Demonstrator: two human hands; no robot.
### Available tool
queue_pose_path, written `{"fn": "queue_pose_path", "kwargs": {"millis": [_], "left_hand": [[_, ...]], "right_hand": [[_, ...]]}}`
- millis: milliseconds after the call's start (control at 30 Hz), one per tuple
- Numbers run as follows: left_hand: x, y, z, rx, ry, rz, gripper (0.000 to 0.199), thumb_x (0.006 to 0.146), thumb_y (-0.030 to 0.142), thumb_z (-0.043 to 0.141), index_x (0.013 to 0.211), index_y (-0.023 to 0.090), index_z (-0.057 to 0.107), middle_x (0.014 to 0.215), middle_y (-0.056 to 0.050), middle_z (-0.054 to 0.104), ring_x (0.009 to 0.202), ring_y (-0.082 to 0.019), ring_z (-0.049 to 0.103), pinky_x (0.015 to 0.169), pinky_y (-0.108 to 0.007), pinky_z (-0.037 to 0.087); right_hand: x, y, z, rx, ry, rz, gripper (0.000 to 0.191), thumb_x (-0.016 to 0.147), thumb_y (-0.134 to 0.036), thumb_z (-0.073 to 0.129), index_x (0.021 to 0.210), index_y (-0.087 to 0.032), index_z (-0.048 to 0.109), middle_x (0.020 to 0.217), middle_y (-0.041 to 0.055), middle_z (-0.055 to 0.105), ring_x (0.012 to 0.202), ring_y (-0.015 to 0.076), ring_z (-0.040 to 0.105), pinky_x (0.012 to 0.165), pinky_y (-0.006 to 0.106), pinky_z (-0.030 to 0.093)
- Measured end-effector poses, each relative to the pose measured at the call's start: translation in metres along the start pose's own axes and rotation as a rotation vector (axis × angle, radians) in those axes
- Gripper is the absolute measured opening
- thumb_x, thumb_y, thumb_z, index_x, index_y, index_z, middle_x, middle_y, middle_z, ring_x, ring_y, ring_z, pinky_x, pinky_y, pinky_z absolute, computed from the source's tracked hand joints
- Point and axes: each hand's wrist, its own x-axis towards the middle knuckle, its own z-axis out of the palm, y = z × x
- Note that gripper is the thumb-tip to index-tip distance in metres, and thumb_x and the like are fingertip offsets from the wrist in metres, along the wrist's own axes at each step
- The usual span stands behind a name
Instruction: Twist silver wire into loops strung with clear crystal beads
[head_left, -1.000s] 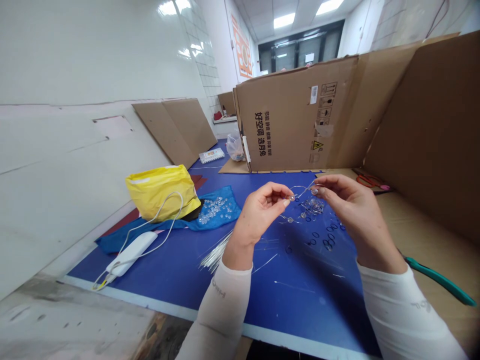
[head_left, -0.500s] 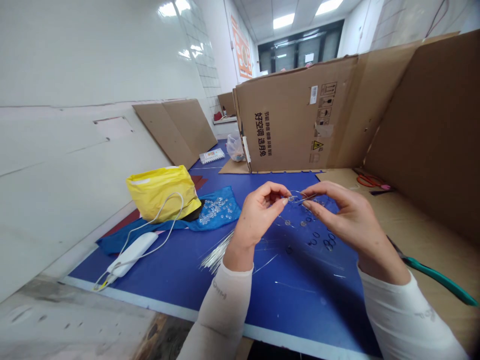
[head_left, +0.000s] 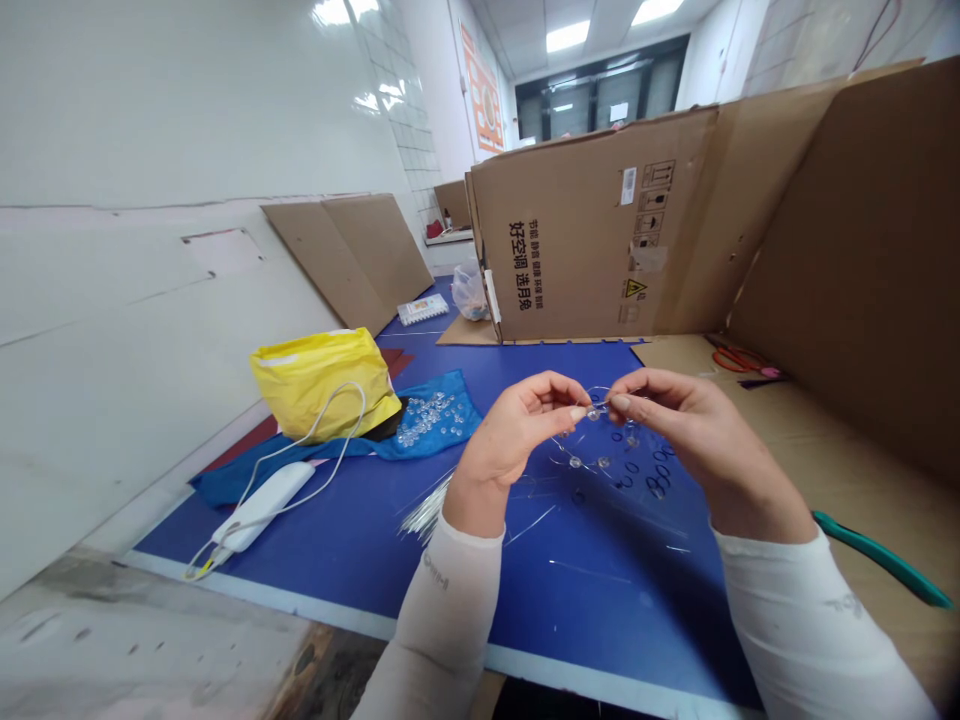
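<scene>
Above the blue table, my left hand and my right hand face each other with thumbs and forefingers pinched. Between them they hold a thin wire loop strung with clear beads, its lower part hanging below my fingers. One clear bead sits right at my left thumb tip. My fingertips hide part of the wire. Several small dark rings lie on the table under my right hand. A bundle of thin pale wires rests beside my left wrist, partly covered by it.
Loose clear beads lie on a blue cloth at the left. Near them are a yellow bag and a white power strip. A green-handled tool and orange scissors lie right. A cardboard box stands behind.
Both hands have drawn slightly closer together, the right one shifting a little left and its fingers curling in. The beaded loop has turned, with its beads now hanging lower.
</scene>
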Motion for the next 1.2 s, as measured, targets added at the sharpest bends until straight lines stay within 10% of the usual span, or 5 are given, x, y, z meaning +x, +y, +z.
{"fn": "queue_pose_path", "kwargs": {"millis": [1200], "left_hand": [[0.0031,-0.0061,0.0031,0.069,0.087,0.057,0.014,0.083,0.026,0.072,0.092,0.016,0.070,0.091,-0.005,0.071,0.078,-0.012,0.061,0.075,-0.028,0.048]], "right_hand": [[0.0039,0.0037,0.0052,0.165,0.064,0.082,0.024,0.071,-0.038,0.085,0.077,-0.019,0.072,0.069,0.0043,0.073,0.059,0.0140,0.062,0.056,0.029,0.048]]}}
